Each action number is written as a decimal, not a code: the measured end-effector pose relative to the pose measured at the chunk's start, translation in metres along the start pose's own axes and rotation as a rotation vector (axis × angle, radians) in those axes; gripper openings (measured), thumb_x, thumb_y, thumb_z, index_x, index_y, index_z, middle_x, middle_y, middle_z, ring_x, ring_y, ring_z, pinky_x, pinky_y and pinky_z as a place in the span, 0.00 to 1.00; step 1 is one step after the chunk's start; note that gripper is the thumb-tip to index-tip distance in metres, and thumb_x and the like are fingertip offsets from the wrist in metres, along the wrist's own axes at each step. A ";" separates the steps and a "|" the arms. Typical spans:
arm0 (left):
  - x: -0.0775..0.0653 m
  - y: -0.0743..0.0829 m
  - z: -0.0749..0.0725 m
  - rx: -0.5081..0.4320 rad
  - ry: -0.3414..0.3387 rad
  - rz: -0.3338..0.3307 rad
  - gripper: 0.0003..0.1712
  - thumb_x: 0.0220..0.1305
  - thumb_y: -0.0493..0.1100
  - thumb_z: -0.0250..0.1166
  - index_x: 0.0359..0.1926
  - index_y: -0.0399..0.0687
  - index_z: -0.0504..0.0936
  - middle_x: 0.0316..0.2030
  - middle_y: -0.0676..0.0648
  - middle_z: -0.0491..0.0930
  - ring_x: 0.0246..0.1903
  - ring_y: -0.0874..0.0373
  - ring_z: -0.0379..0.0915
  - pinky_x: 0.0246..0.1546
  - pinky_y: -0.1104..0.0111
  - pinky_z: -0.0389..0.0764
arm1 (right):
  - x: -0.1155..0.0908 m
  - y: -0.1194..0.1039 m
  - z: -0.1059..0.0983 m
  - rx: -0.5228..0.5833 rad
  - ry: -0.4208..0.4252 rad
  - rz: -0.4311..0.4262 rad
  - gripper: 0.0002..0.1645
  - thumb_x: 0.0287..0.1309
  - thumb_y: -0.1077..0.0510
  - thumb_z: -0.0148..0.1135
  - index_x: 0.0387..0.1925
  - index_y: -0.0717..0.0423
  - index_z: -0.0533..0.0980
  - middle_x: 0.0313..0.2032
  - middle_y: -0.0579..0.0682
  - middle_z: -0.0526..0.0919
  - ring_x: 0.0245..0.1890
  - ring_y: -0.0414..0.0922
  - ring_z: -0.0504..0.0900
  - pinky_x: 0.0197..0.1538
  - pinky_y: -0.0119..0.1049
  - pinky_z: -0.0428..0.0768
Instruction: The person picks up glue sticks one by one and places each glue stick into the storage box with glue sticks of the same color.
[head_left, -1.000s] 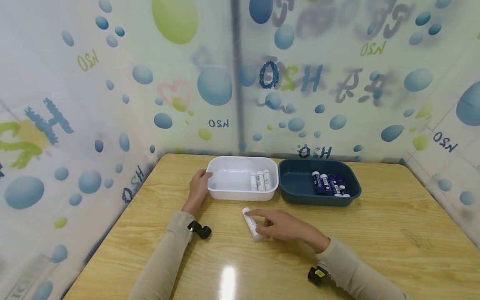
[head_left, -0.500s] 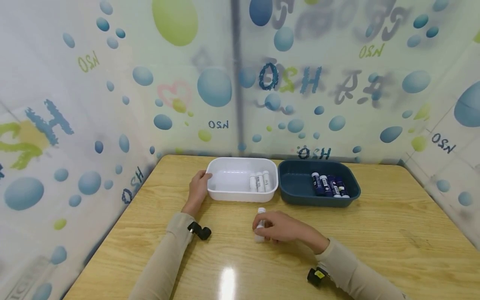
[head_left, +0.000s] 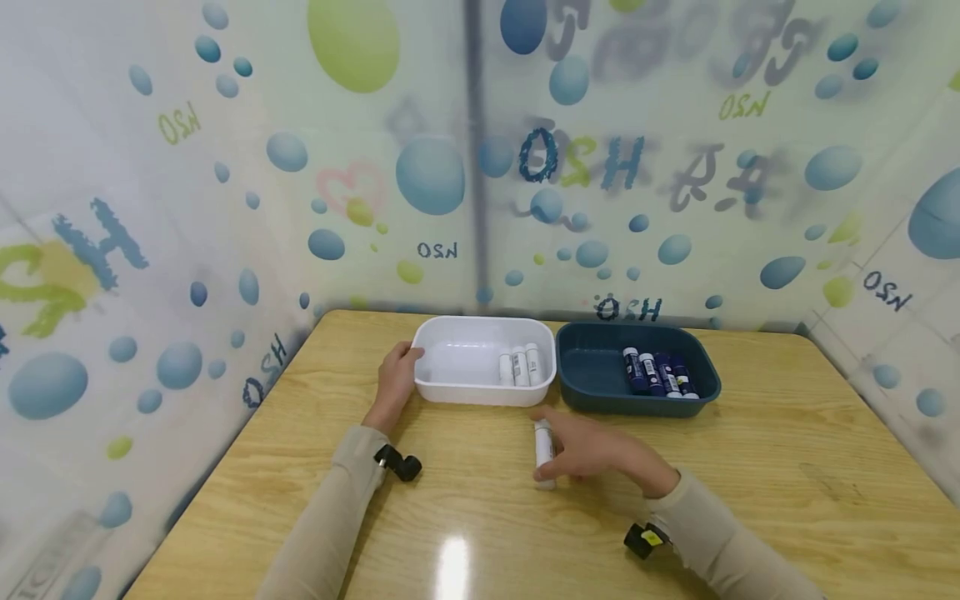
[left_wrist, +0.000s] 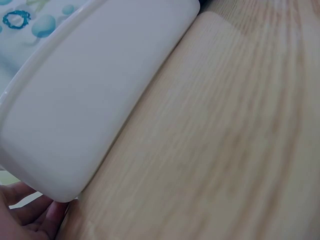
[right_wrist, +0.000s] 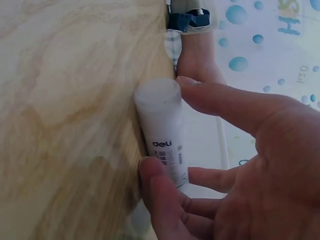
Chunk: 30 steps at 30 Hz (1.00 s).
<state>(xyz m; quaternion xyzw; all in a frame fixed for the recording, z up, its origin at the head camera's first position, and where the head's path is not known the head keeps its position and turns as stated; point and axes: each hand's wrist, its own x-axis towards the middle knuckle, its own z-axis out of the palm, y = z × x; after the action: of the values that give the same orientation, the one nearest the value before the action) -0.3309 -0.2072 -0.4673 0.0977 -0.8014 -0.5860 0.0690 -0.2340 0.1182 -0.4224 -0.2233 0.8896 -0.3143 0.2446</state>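
At the left end of the white bin (head_left: 480, 393), my left hand (head_left: 395, 379) grips the wall, thumb over the rim. The left wrist view shows its curled fingers (left_wrist: 35, 212) at the bin's lower corner. My right hand (head_left: 588, 446) holds a white glue stick (head_left: 544, 450) lengthwise over the table in front of the bins. In the right wrist view the thumb is at one end of the glue stick (right_wrist: 165, 120), and fingertips (right_wrist: 150, 167) are at its labelled other end. Inside the white bin, 3 white glue sticks (head_left: 520, 367) lie side by side at the right.
A dark blue bin (head_left: 637, 404) stands against the white bin's right side, with several dark blue glue sticks (head_left: 651, 375) in its right half. Both bins stand near the back edge of the wooden table (head_left: 375, 533), before a patterned curtain (head_left: 480, 167).
The white glue stick has turned from slanted to nearly straight and shifted right with my right hand, whose fingers have moved onto its ends. My left hand has stayed on the white bin.
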 end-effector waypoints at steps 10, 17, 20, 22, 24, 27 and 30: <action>-0.002 0.000 0.000 0.000 -0.004 -0.002 0.28 0.77 0.52 0.50 0.68 0.39 0.72 0.67 0.35 0.74 0.65 0.40 0.73 0.67 0.48 0.75 | -0.002 0.002 -0.004 0.083 -0.013 0.075 0.43 0.55 0.55 0.77 0.68 0.51 0.64 0.40 0.54 0.77 0.28 0.47 0.80 0.30 0.39 0.82; -0.002 -0.001 0.000 0.003 0.000 0.000 0.29 0.77 0.52 0.50 0.68 0.39 0.72 0.68 0.35 0.74 0.65 0.40 0.74 0.67 0.48 0.75 | 0.002 0.004 -0.005 0.144 0.014 0.095 0.39 0.58 0.58 0.74 0.65 0.52 0.63 0.42 0.56 0.77 0.30 0.48 0.80 0.28 0.39 0.83; -0.001 -0.002 -0.001 0.000 0.004 0.000 0.29 0.77 0.52 0.50 0.69 0.39 0.73 0.68 0.35 0.74 0.65 0.39 0.74 0.67 0.48 0.75 | 0.004 0.005 -0.005 0.154 0.023 0.081 0.39 0.59 0.59 0.73 0.65 0.51 0.62 0.42 0.57 0.77 0.29 0.48 0.81 0.27 0.38 0.84; -0.001 -0.002 -0.001 -0.001 0.004 -0.003 0.29 0.77 0.52 0.50 0.69 0.40 0.73 0.68 0.35 0.74 0.65 0.40 0.74 0.67 0.48 0.75 | 0.005 0.006 -0.005 0.162 0.030 0.074 0.38 0.60 0.60 0.72 0.65 0.50 0.61 0.42 0.57 0.77 0.28 0.49 0.82 0.26 0.38 0.84; 0.000 -0.003 -0.001 -0.001 0.004 -0.002 0.29 0.77 0.52 0.50 0.69 0.40 0.73 0.68 0.35 0.74 0.65 0.40 0.74 0.67 0.48 0.75 | 0.005 0.006 -0.005 0.168 0.037 0.073 0.37 0.60 0.61 0.72 0.65 0.49 0.61 0.42 0.58 0.77 0.28 0.49 0.83 0.26 0.39 0.84; 0.000 -0.003 -0.001 -0.007 -0.003 -0.002 0.29 0.77 0.52 0.50 0.69 0.40 0.73 0.68 0.36 0.74 0.65 0.40 0.73 0.68 0.48 0.75 | 0.005 0.006 -0.006 0.173 0.051 0.073 0.37 0.60 0.62 0.71 0.65 0.49 0.62 0.43 0.58 0.77 0.29 0.49 0.83 0.26 0.40 0.85; 0.000 -0.002 -0.001 -0.014 -0.016 -0.008 0.29 0.77 0.53 0.50 0.69 0.40 0.72 0.69 0.36 0.73 0.66 0.41 0.72 0.69 0.48 0.74 | 0.004 0.006 -0.006 0.167 0.064 0.074 0.37 0.60 0.62 0.71 0.65 0.50 0.63 0.43 0.57 0.78 0.30 0.48 0.83 0.26 0.40 0.86</action>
<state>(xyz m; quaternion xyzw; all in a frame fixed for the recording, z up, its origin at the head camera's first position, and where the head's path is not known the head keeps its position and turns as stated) -0.3307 -0.2083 -0.4686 0.0956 -0.7973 -0.5928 0.0611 -0.2425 0.1226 -0.4234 -0.1590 0.8753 -0.3854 0.2452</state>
